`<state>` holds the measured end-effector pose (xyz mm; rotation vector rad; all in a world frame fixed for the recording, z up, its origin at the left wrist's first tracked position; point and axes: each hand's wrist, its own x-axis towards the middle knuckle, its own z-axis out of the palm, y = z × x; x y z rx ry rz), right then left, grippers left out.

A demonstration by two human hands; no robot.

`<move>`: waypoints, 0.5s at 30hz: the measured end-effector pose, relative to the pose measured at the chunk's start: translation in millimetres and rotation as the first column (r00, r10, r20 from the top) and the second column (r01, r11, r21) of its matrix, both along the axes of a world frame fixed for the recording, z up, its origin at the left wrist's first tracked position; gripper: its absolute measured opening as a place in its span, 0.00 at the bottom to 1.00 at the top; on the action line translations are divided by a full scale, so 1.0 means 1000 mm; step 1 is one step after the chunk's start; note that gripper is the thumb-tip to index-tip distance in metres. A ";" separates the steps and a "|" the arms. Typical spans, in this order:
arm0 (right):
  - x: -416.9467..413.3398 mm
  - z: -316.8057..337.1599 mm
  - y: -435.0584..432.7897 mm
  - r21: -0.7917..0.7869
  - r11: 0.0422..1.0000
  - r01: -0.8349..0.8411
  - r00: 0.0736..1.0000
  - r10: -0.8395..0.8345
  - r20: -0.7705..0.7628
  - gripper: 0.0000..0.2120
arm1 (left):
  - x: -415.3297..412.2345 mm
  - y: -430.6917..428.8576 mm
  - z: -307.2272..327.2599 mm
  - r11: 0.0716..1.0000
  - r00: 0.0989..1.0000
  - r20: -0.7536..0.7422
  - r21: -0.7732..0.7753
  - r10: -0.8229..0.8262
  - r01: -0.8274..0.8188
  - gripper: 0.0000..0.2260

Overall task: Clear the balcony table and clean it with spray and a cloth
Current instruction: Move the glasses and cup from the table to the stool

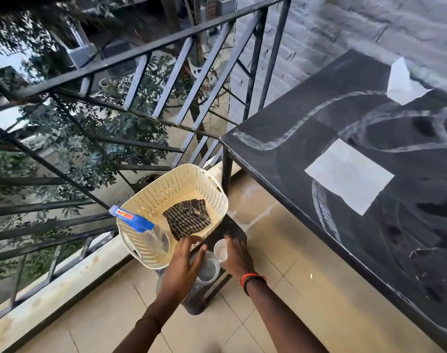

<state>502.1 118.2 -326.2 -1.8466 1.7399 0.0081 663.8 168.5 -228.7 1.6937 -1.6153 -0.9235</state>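
Balcony table [319, 118] stands to my right, dusty and streaked, with pale rectangular patches [350, 177] that I can't tell for paper or glare. My left hand [183, 263] has its fingers straight over a steel bowl [208, 270], gripping nothing. My right hand [236, 256] lies flat-fingered just beside a small white cup [221, 249] on the low stool [234, 231]. Beyond them the basket [176, 179] holds the checked cloth [188, 217] and spray bottle [141, 225]. I judge the clearing nearly done. Next I must reach into the basket and close round the bottle's neck.

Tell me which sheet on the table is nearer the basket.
The middle sheet; the other sheet sits at the table's far edge, by the wall.
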 end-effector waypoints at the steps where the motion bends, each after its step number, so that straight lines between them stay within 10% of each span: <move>1: -0.001 0.000 0.000 0.006 1.000 -0.012 1.000 0.012 -0.008 0.42 | -0.001 0.000 -0.001 1.000 1.000 0.004 0.002 0.000 0.000 0.07; 15: -0.017 0.017 0.005 -0.039 0.999 0.016 1.000 -0.015 0.025 0.46 | -0.016 -0.001 0.010 0.999 1.000 0.016 0.041 0.013 -0.014 0.09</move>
